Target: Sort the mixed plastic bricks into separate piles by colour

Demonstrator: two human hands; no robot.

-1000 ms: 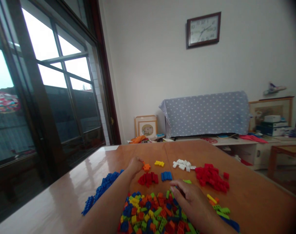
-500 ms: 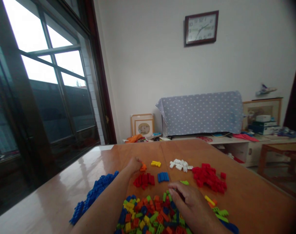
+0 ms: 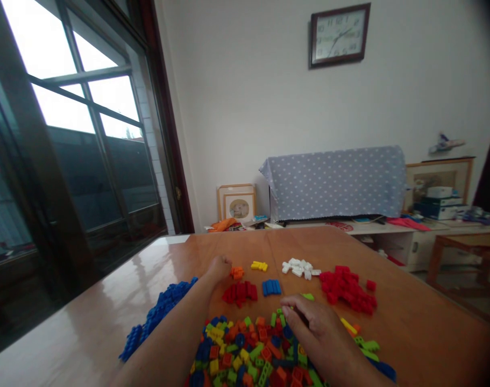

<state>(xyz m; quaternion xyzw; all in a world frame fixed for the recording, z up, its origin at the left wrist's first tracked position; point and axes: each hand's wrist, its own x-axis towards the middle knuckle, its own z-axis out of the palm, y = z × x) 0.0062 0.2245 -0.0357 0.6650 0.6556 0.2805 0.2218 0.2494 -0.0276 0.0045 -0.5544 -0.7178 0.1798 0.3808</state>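
Note:
My left hand (image 3: 219, 269) is stretched forward over the table, just left of a small group of orange bricks (image 3: 237, 273). Its fingers are mostly hidden behind the back of the hand. Loosely curved, my right hand (image 3: 315, 322) hovers at the right side of a mixed pile of coloured bricks (image 3: 245, 349), thumb and forefinger a little apart and nothing visible between them. Red pieces (image 3: 240, 293) and a row of blue bricks (image 3: 271, 287) lie between the hands. Yellow pieces (image 3: 260, 266) lie behind the blue row.
Along the left forearm stretches a heap of blue bricks (image 3: 160, 314). White pieces (image 3: 299, 267) and a red heap (image 3: 347, 290) lie at the right, with green pieces (image 3: 368, 344) nearer. A cloth-covered object (image 3: 335, 185) stands beyond the wooden table (image 3: 422, 333).
My left hand has drawn slightly left, away from the orange bricks, which now show more fully. My right hand has barely moved. The whole view has shifted slightly.

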